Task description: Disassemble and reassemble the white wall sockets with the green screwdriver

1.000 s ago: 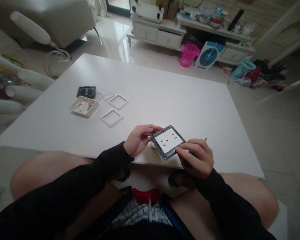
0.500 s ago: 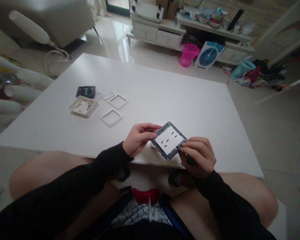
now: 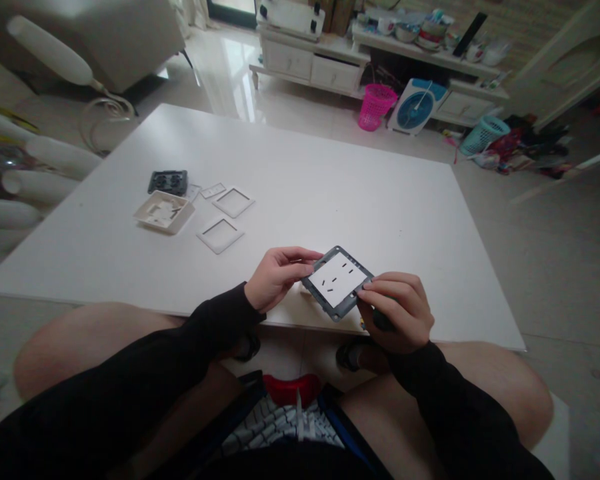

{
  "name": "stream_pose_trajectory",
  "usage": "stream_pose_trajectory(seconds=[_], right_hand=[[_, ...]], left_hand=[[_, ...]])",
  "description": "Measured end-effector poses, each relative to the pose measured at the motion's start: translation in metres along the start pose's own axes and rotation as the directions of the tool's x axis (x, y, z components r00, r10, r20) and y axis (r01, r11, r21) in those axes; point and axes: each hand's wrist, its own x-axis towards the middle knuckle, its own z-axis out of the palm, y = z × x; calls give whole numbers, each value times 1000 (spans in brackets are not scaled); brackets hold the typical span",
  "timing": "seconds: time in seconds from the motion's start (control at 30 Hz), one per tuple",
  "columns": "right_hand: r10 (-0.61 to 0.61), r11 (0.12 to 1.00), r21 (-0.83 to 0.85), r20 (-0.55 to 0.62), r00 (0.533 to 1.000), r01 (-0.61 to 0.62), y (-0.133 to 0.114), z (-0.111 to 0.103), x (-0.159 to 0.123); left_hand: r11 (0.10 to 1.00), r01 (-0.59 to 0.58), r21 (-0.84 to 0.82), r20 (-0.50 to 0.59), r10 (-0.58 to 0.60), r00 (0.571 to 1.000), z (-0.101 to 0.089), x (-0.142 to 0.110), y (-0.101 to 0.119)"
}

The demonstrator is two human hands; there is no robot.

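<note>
A wall socket (image 3: 339, 280) with a white slotted face and dark grey frame is held tilted over the table's near edge. My left hand (image 3: 276, 279) grips its left corner between thumb and fingers. The fingertips of my right hand (image 3: 400, 312) pinch its right edge. A dark green handle (image 3: 383, 321), seemingly a screwdriver's, is tucked in the right palm; its shaft is hidden. Below the socket shows a pale piece, mostly covered. Two white cover frames, the nearer frame (image 3: 203, 235) and the farther frame (image 3: 222, 207), lie on the table to the left.
On the white table (image 3: 380, 200), a white box (image 3: 153, 223) holds small white parts. Behind it lie a dark grey socket back (image 3: 168, 181) and small white plates (image 3: 213, 191). Chair parts border the left side. A pink basket (image 3: 376, 107) and a fan (image 3: 414, 108) stand beyond.
My right fingers have shifted along the socket's edge and now grip it; the thin metal tip behind that hand is out of sight. My left thumb has come onto the frame.
</note>
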Motion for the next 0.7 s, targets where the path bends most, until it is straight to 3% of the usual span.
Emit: stream_pose_trajectory(seconds=[0.17,0.3,0.4,0.5,0.7], right_hand=[[-104,995,12,107,989,104,8,-5,1],[-262,964,104,263,928,243,12,-8,8],[-319,947,142,294,901,289,9,-9,14],[-343,938,155,317,884,309,4,-9,18],[-376,927,138,358,855,350,1,-8,18]], left_hand=[[943,-11,334,142,-39,989,-4,3,3],[818,-41,573,197,-89,976,-4,-1,17],[707,-41,706,226,-170,959,-2,-7,26],[641,-40,766,249,-239,939,-2,-10,30],[663,-16,749,285,-300,910,-3,-12,24]])
